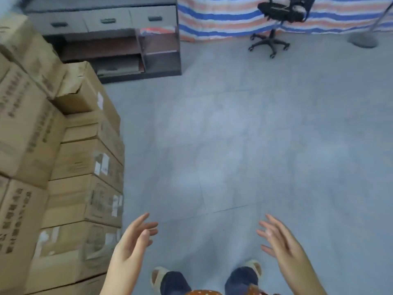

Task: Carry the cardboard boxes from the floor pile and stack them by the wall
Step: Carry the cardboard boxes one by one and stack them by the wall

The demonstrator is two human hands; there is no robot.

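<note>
My left hand (133,241) and right hand (280,241) hang empty with fingers spread above bare floor (234,145), the stack (70,167) of boxes at my left, so I judge I'm between loads, needing another box.

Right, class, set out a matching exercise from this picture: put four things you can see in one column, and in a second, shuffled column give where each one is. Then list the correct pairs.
Things
1. stacked cardboard boxes
2. office chair
3. desk
4. left hand

Places
A. top right, in front of the striped sheet
B. bottom, beside the lowest boxes, open and empty
C. along the left edge
D. top, left of centre, behind the boxes

Pairs: 1-C, 2-A, 3-D, 4-B
</note>
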